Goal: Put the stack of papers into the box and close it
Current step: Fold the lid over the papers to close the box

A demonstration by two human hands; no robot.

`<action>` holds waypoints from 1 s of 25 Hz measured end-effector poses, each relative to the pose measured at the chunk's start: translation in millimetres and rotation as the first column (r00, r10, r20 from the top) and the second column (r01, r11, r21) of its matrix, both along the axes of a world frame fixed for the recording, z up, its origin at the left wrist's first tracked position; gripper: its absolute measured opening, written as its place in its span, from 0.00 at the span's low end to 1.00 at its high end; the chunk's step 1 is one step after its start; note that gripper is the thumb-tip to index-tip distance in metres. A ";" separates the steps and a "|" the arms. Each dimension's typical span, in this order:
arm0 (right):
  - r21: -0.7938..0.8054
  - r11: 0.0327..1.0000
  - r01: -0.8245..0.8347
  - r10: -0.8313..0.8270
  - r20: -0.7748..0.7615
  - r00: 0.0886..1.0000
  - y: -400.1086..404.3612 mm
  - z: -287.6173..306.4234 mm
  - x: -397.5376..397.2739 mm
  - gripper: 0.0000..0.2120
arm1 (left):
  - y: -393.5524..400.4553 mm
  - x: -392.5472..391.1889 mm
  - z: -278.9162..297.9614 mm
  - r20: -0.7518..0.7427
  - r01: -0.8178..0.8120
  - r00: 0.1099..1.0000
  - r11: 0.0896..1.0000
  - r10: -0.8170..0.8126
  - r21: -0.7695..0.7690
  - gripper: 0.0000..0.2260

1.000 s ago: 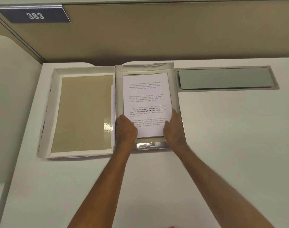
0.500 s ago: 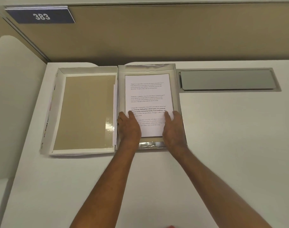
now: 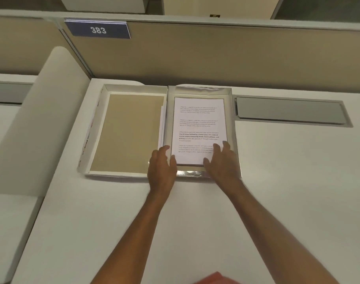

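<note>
A white stack of printed papers (image 3: 198, 128) lies flat inside the shiny silver tray of the box (image 3: 233, 128). The box's lid (image 3: 132, 130), white-rimmed with a tan inside, lies opened flat to the left of the tray. My left hand (image 3: 161, 165) hovers at the stack's near left corner, over the hinge between lid and tray, fingers spread and holding nothing. My right hand (image 3: 221, 160) rests with spread fingers on the stack's near right corner.
The white desk (image 3: 277, 191) meets a tan partition (image 3: 216, 54) bearing a blue sign reading 383 (image 3: 98, 29). A grey cable flap (image 3: 289, 110) is set into the desk right of the box. A curved white divider (image 3: 37, 124) stands on the left.
My left hand has slid off the papers to the left and now sits over the hinge. My right hand stays on the stack's near right corner. The view has tilted upward.
</note>
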State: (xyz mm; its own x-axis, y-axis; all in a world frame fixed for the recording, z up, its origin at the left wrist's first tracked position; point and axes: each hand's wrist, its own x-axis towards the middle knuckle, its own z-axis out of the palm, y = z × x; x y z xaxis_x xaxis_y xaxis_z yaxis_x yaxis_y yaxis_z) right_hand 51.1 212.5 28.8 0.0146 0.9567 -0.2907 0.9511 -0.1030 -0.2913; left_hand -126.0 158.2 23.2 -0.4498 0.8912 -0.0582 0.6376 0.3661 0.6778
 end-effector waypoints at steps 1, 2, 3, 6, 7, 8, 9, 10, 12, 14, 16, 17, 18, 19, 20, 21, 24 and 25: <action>0.027 0.999 -0.037 0.038 -0.036 0.999 -6.2 3.2 -9.9 0.29 | -13.1 -7.9 0.4 0.062 -0.101 0.993 0.994 0.098 0.042 0.16; 0.041 0.997 -0.071 0.074 -0.083 0.994 -11.4 5.1 -20.6 0.29 | -24.0 -16.9 0.6 0.122 -0.212 0.971 0.975 0.204 0.063 0.15; 0.051 0.993 -0.110 0.116 -0.125 0.985 -16.6 5.7 -32.1 0.29 | -33.9 -28.2 -2.6 0.188 -0.324 0.932 0.944 0.308 0.056 0.16; 0.068 0.972 -0.223 0.233 -0.225 0.946 -29.3 4.3 -64.4 0.27 | -51.8 -61.6 -14.2 0.427 -0.592 0.692 0.796 0.582 -0.125 0.22; 0.081 0.961 -0.264 0.276 -0.252 0.927 -32.8 3.1 -73.4 0.27 | -55.3 -70.3 -17.4 0.504 -0.638 0.578 0.740 0.642 -0.211 0.25; 0.098 0.948 -0.304 0.320 -0.274 0.907 -36.6 1.9 -82.8 0.26 | -58.8 -78.2 -19.4 0.562 -0.655 0.472 0.697 0.679 -0.292 0.29; 0.117 0.933 -0.342 0.361 -0.282 0.889 -39.5 -0.9 -91.2 0.25 | -61.3 -84.6 -22.4 0.599 -0.651 0.391 0.670 0.699 -0.356 0.33; 0.136 0.916 -0.378 0.402 -0.273 0.874 -42.2 -5.2 -98.4 0.24 | -62.8 -88.4 -22.9 0.620 -0.638 0.349 0.663 0.703 -0.392 0.36; 0.152 0.877 -0.456 0.479 -0.212 0.852 -47.0 -14.9 -109.7 0.24 | -61.5 -94.9 -27.8 0.637 -0.616 0.366 0.690 0.678 -0.380 0.38; 0.141 0.851 -0.506 0.524 -0.155 0.838 -49.5 -23.2 -115.8 0.23 | -55.0 -99.3 -28.1 0.589 -0.605 0.448 0.714 0.672 -0.353 0.34; 0.160 0.859 -0.486 0.508 -0.142 0.850 -51.3 -30.2 -120.5 0.23 | -46.5 -104.7 -29.9 0.520 -0.561 0.524 0.733 0.674 -0.385 0.30; 0.179 0.859 -0.479 0.504 -0.145 0.851 -52.1 -31.6 -119.4 0.23 | -44.5 -103.3 -28.3 0.510 -0.557 0.525 0.728 0.681 -0.399 0.27; 0.194 0.857 -0.477 0.506 -0.140 0.851 -52.4 -32.9 -117.9 0.23 | -42.3 -101.1 -25.9 0.508 -0.563 0.516 0.720 0.690 -0.406 0.24; 0.208 0.851 -0.482 0.512 -0.133 0.848 -52.6 -35.5 -117.1 0.23 | -40.7 -99.0 -23.0 0.516 -0.575 0.502 0.714 0.694 -0.399 0.23; 0.216 0.845 -0.489 0.520 -0.122 0.846 -53.1 -37.1 -117.4 0.23 | -40.8 -96.9 -20.4 0.533 -0.594 0.483 0.707 0.694 -0.383 0.24; 0.225 0.840 -0.494 0.525 -0.106 0.845 -55.1 -37.6 -117.3 0.23 | -42.4 -94.7 -18.4 0.562 -0.609 0.473 0.713 0.678 -0.348 0.27; 0.222 0.835 -0.503 0.532 -0.096 0.841 -54.8 -41.5 -116.6 0.25 | -44.8 -86.2 -12.6 0.724 -0.645 0.427 0.744 0.542 -0.176 0.33; 0.213 0.834 -0.509 0.536 -0.097 0.839 -55.1 -45.0 -115.4 0.26 | -46.4 -81.8 -8.3 0.762 -0.660 0.415 0.741 0.497 -0.124 0.35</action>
State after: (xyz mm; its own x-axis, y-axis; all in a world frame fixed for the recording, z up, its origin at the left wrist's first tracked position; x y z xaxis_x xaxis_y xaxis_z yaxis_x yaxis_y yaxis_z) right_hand -64.3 157.4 -16.2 -0.5311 0.8435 -0.0803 0.7931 0.4615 -0.3975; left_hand -207.7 111.8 14.8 -0.7384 0.4630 -0.4903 -0.4018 0.2817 0.8713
